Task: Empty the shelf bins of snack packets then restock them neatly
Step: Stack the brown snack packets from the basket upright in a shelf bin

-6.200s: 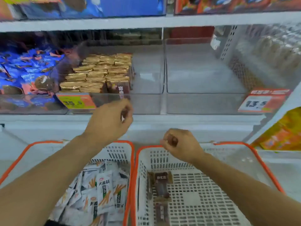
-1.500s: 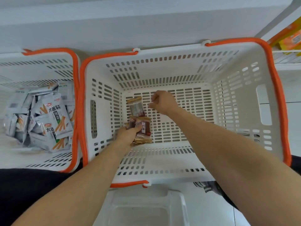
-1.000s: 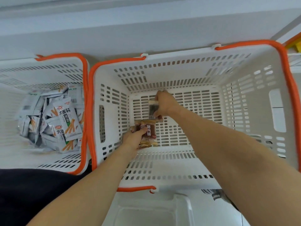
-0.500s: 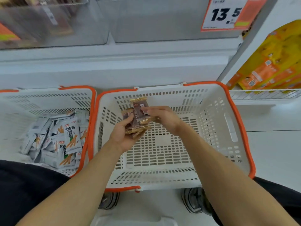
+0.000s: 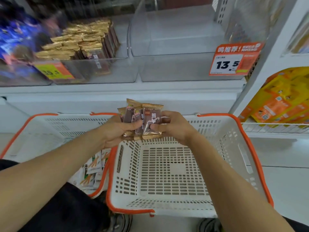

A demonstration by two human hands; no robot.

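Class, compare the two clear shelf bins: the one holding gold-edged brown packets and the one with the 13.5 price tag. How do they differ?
The middle bin holds brown packets stacked in rows; the right bin looks empty. The middle bin's price tag is yellow and orange, its number blurred; the right bin's price tag is orange and white, reading 13.5. Both are clear plastic, side by side on one shelf.

Glossy brown foil snack packets (image 5: 143,121) with crimped gold ends. A white perforated plastic basket (image 5: 167,173), matt, with a smooth orange rim. Clear, shiny plastic shelf bins (image 5: 175,67) — one holds shiny gold-edged packets (image 5: 80,44). A paper price tag (image 5: 234,61) — orange and white.
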